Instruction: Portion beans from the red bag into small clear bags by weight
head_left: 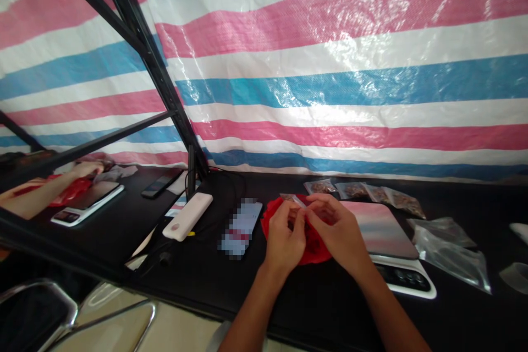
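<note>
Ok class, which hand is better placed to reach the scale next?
Probably the right hand: it sits close beside the scale. The left hand is farther off, with the right hand between it and the scale. Both hands are pinching a small packet.

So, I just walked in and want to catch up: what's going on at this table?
A person is working with both hands over a crumpled red bag. The left hand and right hand pinch a small clear packet between their fingers. A digital scale sits to the right, small packets of something brown lie behind, and loose clear bags lie further right.
</note>
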A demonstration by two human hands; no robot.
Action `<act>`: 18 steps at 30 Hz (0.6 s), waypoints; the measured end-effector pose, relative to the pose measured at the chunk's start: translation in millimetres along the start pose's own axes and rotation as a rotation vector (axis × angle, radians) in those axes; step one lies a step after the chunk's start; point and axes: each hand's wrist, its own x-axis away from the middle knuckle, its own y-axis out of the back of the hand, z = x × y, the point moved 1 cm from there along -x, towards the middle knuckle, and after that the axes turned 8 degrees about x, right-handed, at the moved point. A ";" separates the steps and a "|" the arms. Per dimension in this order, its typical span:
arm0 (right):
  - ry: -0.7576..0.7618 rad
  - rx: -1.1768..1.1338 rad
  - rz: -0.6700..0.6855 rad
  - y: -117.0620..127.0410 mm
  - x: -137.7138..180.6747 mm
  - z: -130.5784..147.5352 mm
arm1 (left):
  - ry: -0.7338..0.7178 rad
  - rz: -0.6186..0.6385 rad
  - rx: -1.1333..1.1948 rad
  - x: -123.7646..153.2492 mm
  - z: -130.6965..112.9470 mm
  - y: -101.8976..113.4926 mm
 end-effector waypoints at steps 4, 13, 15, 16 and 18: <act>0.083 0.204 -0.155 -6.1 7.4 -1.5 | -0.055 0.053 -0.175 -1.2 -2.4 0.0; 0.230 0.387 -0.310 -1.4 9.3 -0.7 | -0.078 0.046 -0.285 -2.3 5.6 -6.0; 0.252 0.390 -0.334 -0.9 8.6 1.0 | -0.096 0.000 -0.251 -3.1 5.1 -7.1; 0.260 0.395 -0.356 -0.9 8.6 2.1 | -0.105 -0.028 -0.228 -3.7 4.8 -7.5; 0.263 0.392 -0.403 -0.9 9.0 4.3 | -0.109 -0.068 -0.159 -5.1 4.4 -8.8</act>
